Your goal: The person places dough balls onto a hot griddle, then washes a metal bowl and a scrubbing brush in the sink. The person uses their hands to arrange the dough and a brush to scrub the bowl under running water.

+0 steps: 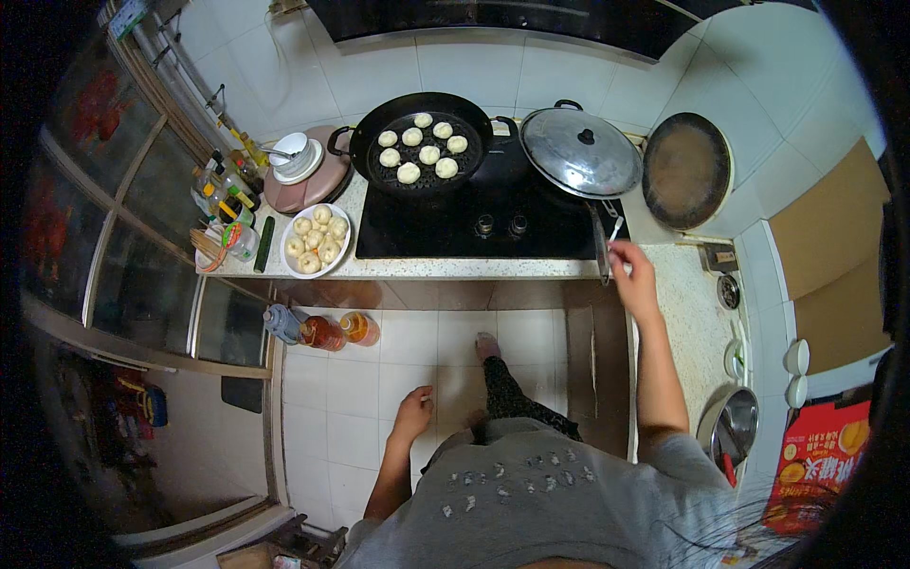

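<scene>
My right hand (635, 276) is over the counter's front edge at the cooktop's right end. Its fingertips pinch the lower end of a slim white utensil (616, 229). Just left of these fingers, a long, dark, flat utensil (598, 242) juts past the cooktop's edge. My left hand (414, 412) hangs above the floor, loosely curled, with nothing visible in it. Before me, a black two-handled pan (370, 153) holds several pale buns (429, 155), spaced apart. To its right, a pan wears a domed metal lid (579, 156) with a black knob.
A white plate (286, 264) of buns stands left of the black cooktop (426, 227). Beside it are a cucumber (264, 244), stacked bowls (291, 155) and sauce bottles (231, 188). Large jugs (323, 333) stand on the floor. A metal basin (732, 427) sits at right.
</scene>
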